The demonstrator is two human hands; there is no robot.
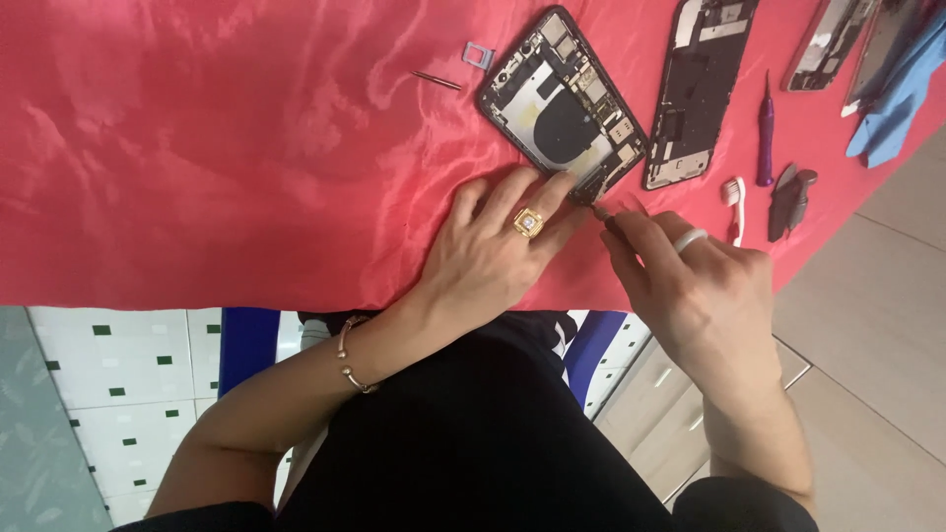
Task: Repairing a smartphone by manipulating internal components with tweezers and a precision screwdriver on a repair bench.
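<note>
An opened phone body with its boards and a round dark coil exposed lies on the red cloth. My left hand, wearing a gold ring, rests flat on the cloth with its fingertips pressing the phone's near corner. My right hand, with a white ring, pinches a thin dark tool whose tip touches that same corner of the phone.
A second opened phone frame lies to the right, more phone parts beyond it. A purple screwdriver, a small toothbrush, a dark tool, a blue glove, a small tray and a pin also lie on the cloth.
</note>
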